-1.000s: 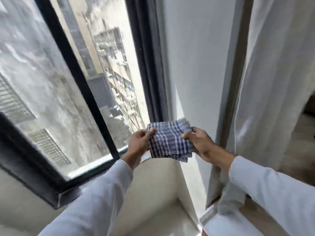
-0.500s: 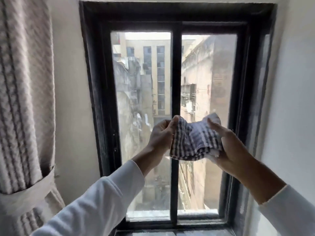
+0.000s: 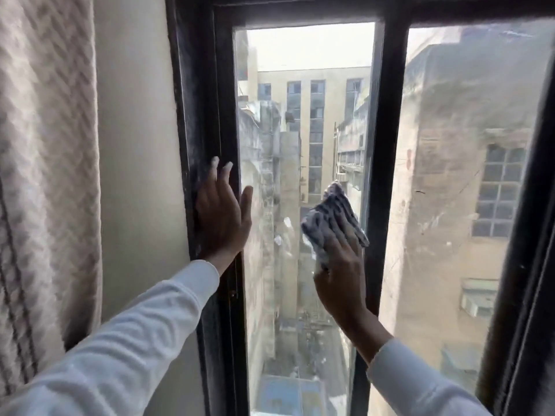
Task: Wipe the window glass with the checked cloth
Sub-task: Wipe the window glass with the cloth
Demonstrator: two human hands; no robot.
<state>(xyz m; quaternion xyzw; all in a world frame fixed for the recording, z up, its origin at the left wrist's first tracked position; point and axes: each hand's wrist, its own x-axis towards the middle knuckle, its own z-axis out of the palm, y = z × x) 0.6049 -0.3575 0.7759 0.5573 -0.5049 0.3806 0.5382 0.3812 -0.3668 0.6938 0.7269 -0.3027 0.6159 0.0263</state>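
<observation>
We see our right hand (image 3: 341, 277) pressed flat against the left pane of glass (image 3: 303, 121), fingers spread over the checked cloth (image 3: 333, 219), which is bunched between palm and pane near the black middle bar (image 3: 387, 151). The cloth sticks out above our fingertips and is blurred, so its check pattern reads only as dark and pale stripes. Our left hand (image 3: 222, 214) lies open and empty, palm on the dark frame (image 3: 201, 94) at the pane's left edge, thumb reaching onto the glass. Both arms wear white sleeves (image 3: 135, 340). A pale textured curtain (image 3: 45, 175) hangs on the left, beside the wall (image 3: 135, 145).
</observation>
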